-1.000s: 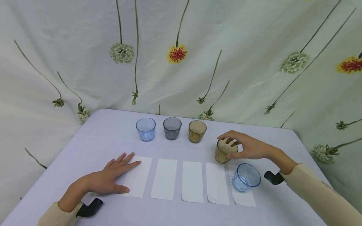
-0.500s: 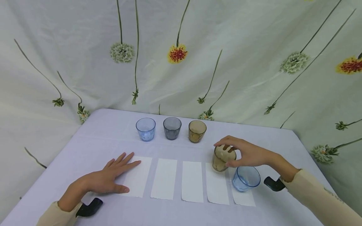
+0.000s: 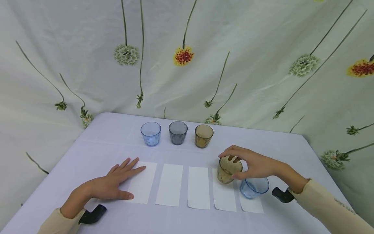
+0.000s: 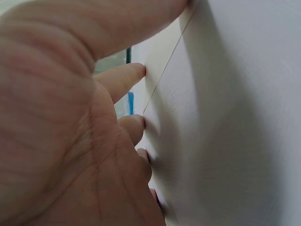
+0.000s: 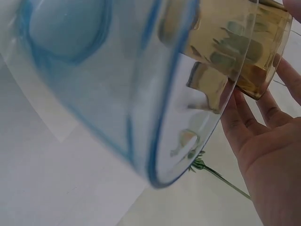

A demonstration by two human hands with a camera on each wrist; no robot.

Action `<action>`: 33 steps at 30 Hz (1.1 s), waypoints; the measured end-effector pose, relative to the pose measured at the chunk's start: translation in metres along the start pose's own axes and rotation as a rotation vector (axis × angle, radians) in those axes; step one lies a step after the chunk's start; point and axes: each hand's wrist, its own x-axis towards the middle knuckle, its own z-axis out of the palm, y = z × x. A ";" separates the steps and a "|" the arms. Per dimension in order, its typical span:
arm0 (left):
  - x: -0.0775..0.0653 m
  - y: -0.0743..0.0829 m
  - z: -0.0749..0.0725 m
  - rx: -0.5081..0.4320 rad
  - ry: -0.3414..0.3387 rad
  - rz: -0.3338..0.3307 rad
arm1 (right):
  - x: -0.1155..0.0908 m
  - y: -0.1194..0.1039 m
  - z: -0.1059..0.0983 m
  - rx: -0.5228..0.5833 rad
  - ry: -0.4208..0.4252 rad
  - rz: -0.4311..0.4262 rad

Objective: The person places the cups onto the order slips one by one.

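Note:
My right hand grips an amber glass by its rim, thumb on the near side and fingers on the far side. The glass stands over the far part of the fourth paper strip; whether its base touches the paper, I cannot tell. Just right of it a blue glass stands on the fifth strip; in the right wrist view this blue glass looms close in front of the amber one. My left hand rests with spread, straight fingers on the leftmost strip and the tablecloth.
Behind the strips stand a blue glass, a grey glass and another amber glass in a row. Two more strips, a second and a third, lie mid-table. A flower-printed curtain hangs beyond the table.
My right hand has brought the amber glass nearer and slightly left, from behind the strips to over the fourth one. The left hand and the other glasses have stayed put.

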 end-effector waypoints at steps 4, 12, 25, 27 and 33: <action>0.000 0.000 0.001 -0.004 -0.003 -0.001 | -0.002 0.000 0.004 0.001 -0.011 -0.007; 0.000 -0.001 0.001 -0.008 -0.002 -0.008 | -0.003 -0.001 0.008 -0.015 -0.019 -0.024; 0.000 0.000 0.001 -0.007 -0.003 -0.009 | -0.004 0.001 0.013 -0.025 -0.024 -0.011; 0.000 0.000 0.001 -0.007 -0.004 -0.011 | -0.004 0.001 0.013 -0.030 -0.026 -0.003; 0.000 0.001 0.000 -0.010 -0.004 -0.012 | -0.003 -0.002 0.014 -0.027 -0.032 -0.001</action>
